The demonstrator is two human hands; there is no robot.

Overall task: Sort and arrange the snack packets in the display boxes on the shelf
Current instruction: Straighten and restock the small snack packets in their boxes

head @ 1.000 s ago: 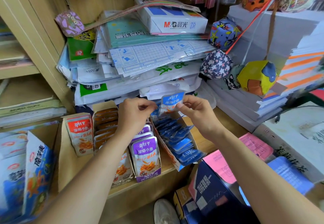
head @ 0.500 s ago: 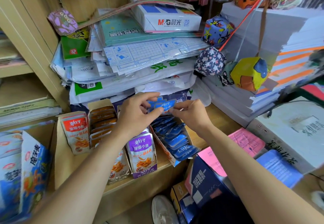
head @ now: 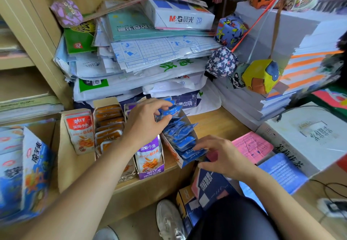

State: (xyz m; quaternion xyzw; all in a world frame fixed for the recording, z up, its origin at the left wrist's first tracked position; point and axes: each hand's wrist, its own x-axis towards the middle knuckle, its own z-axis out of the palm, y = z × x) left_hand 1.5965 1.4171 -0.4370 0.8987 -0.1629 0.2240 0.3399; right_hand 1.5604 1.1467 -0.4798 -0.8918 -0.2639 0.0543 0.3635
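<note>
Head view: the wooden shelf (head: 216,123) carries the blue display box (head: 171,152), which lies angled, right of the purple box (head: 150,166). Its row of blue packets (head: 181,135) runs from far to near. The left hand (head: 146,125) reaches over the purple box and pinches one blue packet (head: 170,111) between thumb and fingers at the far end of the row. The right hand (head: 219,155) rests its loosely straight fingers on the nearest packets, gripping nothing. The step in hand seems to be filing this packet. Next it needs sliding down behind the others, upright, while the right hand steadies the row.
</note>
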